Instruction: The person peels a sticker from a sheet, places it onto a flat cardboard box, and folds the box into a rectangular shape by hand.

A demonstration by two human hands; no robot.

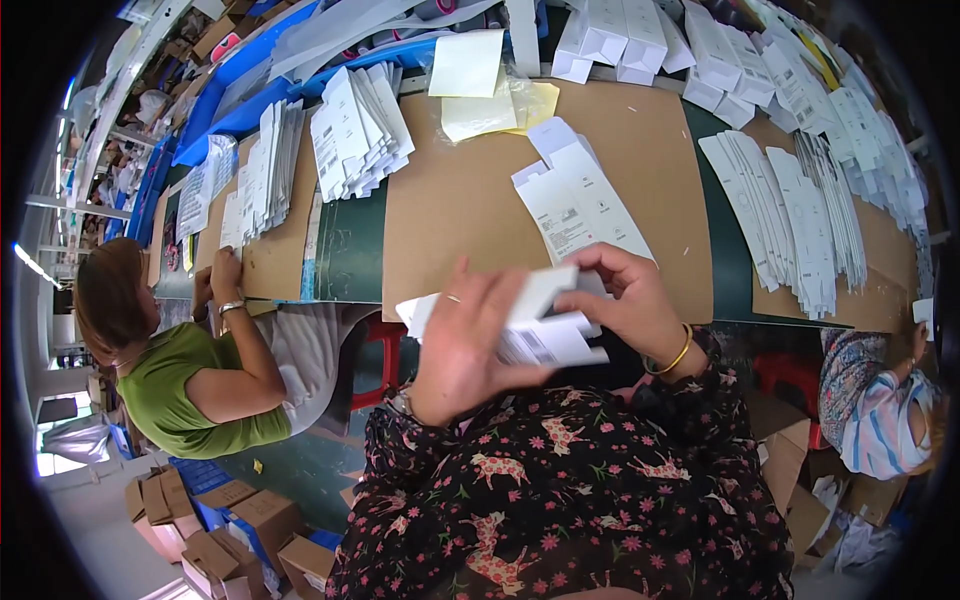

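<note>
Just in front of my body I hold a small white carton [545, 345], its end flaps standing apart. My left hand [465, 340] wraps round its left part, slightly blurred, with a ring on one finger. At the carton's right end, the fingers and thumb of my right hand [630, 300] pinch the flaps. A flat, unfolded white carton [585, 205] lies on the brown cardboard sheet [450, 210] just beyond my hands, its tabs pointing away from me.
Stacks of flat white cartons lie to the left [360, 130] and right [790, 220]. Formed white boxes [625, 40] stand at the back right, a blue bin [225, 90] at the back left. Yellowish paper [468, 65] lies beyond the sheet. Co-workers sit left [200, 370] and right [885, 420].
</note>
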